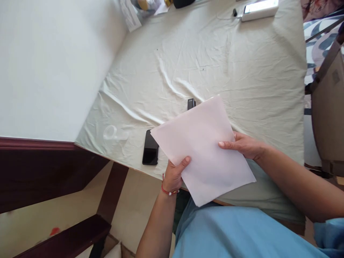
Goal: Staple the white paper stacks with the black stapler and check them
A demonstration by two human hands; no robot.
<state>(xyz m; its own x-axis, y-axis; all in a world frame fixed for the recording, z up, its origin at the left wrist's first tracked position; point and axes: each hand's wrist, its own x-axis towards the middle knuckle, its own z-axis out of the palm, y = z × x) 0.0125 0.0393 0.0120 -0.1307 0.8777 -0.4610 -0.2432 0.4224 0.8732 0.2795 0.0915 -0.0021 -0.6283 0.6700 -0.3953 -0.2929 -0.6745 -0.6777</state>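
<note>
Between my two hands is a small stack of white paper sheets (201,143), tilted over the near edge of the table. My left hand (176,173), with a red bracelet at the wrist, grips the lower left edge, thumb on top and fingers hidden beneath. On the right edge my right hand (242,144) pinches the sheets the same way, its thumb lying across the top. The papers look blank on the side I see. Just past their far edge a black stapler-like object (191,104) is partly covered.
A black phone (150,147) lies left of the papers, near a clear tape-like ring (110,132). The wrinkled pale cloth (134,86) covers the table. A white device with a screen (260,10) sits at the far right. A chair (328,107) stands to the right.
</note>
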